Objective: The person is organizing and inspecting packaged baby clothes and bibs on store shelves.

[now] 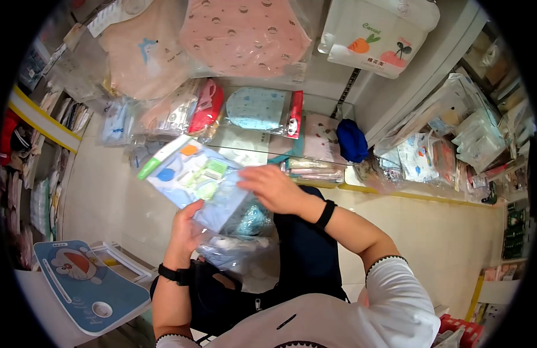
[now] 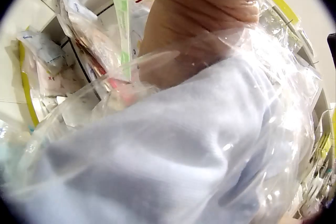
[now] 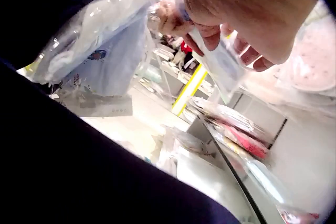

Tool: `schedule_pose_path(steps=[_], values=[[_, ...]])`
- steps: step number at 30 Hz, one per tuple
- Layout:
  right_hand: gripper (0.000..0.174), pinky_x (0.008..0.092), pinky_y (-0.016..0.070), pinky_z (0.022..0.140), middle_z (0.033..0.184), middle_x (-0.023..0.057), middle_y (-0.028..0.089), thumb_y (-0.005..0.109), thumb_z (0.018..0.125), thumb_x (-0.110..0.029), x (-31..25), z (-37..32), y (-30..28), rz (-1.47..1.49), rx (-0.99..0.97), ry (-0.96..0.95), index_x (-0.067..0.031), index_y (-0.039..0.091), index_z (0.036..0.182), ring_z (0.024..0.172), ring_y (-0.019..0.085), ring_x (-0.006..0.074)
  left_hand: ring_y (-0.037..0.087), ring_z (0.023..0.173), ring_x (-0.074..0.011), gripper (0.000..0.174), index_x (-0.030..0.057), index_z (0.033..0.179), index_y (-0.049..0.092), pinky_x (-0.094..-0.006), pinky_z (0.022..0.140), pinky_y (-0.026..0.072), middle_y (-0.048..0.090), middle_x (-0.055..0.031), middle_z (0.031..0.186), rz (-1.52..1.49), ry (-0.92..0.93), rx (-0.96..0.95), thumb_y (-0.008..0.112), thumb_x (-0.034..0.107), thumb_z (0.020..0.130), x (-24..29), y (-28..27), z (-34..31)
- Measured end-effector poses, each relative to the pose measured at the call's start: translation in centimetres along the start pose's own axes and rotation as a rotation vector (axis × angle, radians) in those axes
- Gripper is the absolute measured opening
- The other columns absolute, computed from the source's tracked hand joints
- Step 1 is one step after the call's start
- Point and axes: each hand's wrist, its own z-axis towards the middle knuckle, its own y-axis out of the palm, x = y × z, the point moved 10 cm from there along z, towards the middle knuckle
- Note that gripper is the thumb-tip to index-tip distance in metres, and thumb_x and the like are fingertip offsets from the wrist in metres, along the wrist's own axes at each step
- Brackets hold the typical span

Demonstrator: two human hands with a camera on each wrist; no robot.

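A clear plastic package of light blue baby clothing [image 1: 222, 213], with a green and white header strip, is tilted over the person's lap in the head view. The left hand [image 1: 187, 229] grips its lower left edge, thumb on the front face. Across its right side lies the right hand [image 1: 271, 188], fingers extended over the plastic. Beneath it, more bagged light blue clothing [image 1: 236, 252] rests at the lap. Pale blue fabric [image 2: 157, 150] under loose plastic fills much of the left wrist view. In the right wrist view, the right hand's fingers [image 3: 257, 58] are beside the package.
Ahead stands a glass shelf with a packaged blue bib-shaped item [image 1: 259, 109] and a dark blue bundle [image 1: 352, 141]. Pink bagged garments [image 1: 245, 37] hang above. A small blue cartoon table [image 1: 88, 284] is at left. More bagged goods [image 1: 422, 156] line the right shelf.
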Motion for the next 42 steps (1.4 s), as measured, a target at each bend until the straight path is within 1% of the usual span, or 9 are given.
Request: schedule_pose_path(steps=[5,10,14,22,30,32,34,37,42], values=[[0.043,0.0429,0.0365,0.086,0.110,0.0148,0.049,0.054,0.063,-0.001,12.4,-5.2,-9.8,-0.417,0.320,0.471,-0.0102,0.053,0.105,0.106,0.045,0.0327,0.060,0.085,-0.0263,0.032,-0.0038,0.102,0.055,-0.0382,0.078,0.0468,0.062,-0.0138,0.095,-0.026,0.146,0.081,0.052,0.019,0.081,2.3,-2.8,-1.7],[0.058,0.0520,0.0305,0.091,0.128,0.0165,0.035,0.063,0.068,-0.022,25.7,-15.4,-10.7,-0.816,-0.131,1.159,-0.0179,0.043,0.122,0.119,0.029,0.0393,0.059,0.093,-0.0262,0.035,-0.0036,0.105,0.056,-0.0379,0.087,0.0427,0.061,-0.0134,0.100,-0.028,0.238,0.156,0.052,0.023,0.082,3.9,-4.8,-3.9],[0.055,0.0522,0.0345,0.087,0.131,0.0103,0.034,0.064,0.068,-0.023,28.3,-16.9,-10.7,-0.774,-0.062,1.336,-0.0223,0.047,0.120,0.112,0.037,0.0372,0.061,0.085,-0.0240,0.033,-0.0036,0.107,0.052,-0.0359,0.077,0.0487,0.061,-0.0130,0.098,-0.094,0.260,0.203,0.055,0.017,0.081,4.1,-5.1,-4.8],[0.049,0.0511,0.0336,0.087,0.127,0.0082,0.041,0.058,0.066,-0.014,22.9,-7.5,-3.2,-0.622,-0.065,0.907,-0.0209,0.054,0.114,0.112,0.038,0.0340,0.060,0.087,-0.0230,0.033,-0.0033,0.106,0.053,-0.0350,0.078,0.0478,0.061,-0.0113,0.098,-0.072,0.294,0.220,0.056,0.017,0.080,4.3,-5.7,-4.4],[0.047,0.0431,0.0375,0.082,0.120,0.0052,0.046,0.066,0.061,-0.012,15.0,-10.3,-3.3,-0.444,-0.240,0.507,-0.0189,0.055,0.106,0.105,0.044,0.0331,0.060,0.088,-0.0227,0.032,-0.0030,0.107,0.052,-0.0340,0.077,0.0484,0.061,-0.0118,0.098,-0.095,0.313,0.226,0.053,0.016,0.082,5.7,-5.9,-4.8],[0.040,0.0376,0.0420,0.080,0.110,0.0096,0.052,0.059,0.066,-0.012,17.3,-12.0,-3.9,0.077,-0.152,0.681,-0.0117,0.054,0.105,0.095,0.051,0.0299,0.060,0.088,-0.0230,0.033,-0.0032,0.108,0.051,-0.0340,0.077,0.0484,0.061,-0.0121,0.099,-0.097,0.338,0.224,0.053,0.015,0.082,6.1,-6.0,-4.9],[0.042,0.0288,0.0436,0.080,0.099,0.0103,0.053,0.050,0.074,-0.015,20.2,-14.4,-4.3,0.742,0.202,1.089,-0.0029,0.047,0.113,0.088,0.053,0.0186,0.060,0.088,-0.0233,0.034,-0.0033,0.110,0.050,-0.0342,0.077,0.0485,0.060,-0.0124,0.100,-0.085,0.342,0.233,0.053,0.015,0.082,6.2,-6.0,-5.1],[0.044,0.0288,0.0479,0.077,0.105,0.0096,0.053,0.049,0.078,-0.011,20.8,-11.8,-3.7,1.115,0.348,1.179,-0.0052,0.042,0.121,0.089,0.055,0.0178,0.061,0.086,-0.0254,0.032,-0.0041,0.103,0.055,-0.0367,0.081,0.0468,0.062,-0.0138,0.096,-0.082,0.327,0.172,0.051,0.021,0.082,6.0,-5.6,-4.7],[0.043,0.0310,0.0518,0.072,0.106,0.0116,0.056,0.053,0.078,-0.013,21.7,-7.0,1.4,1.300,0.127,1.190,-0.0050,0.044,0.120,0.085,0.060,0.0198,0.061,0.087,-0.0258,0.032,-0.0044,0.103,0.055,-0.0367,0.081,0.0471,0.062,-0.0141,0.096,-0.072,0.394,0.233,0.051,0.020,0.083,6.3,-7.0,-5.3]])
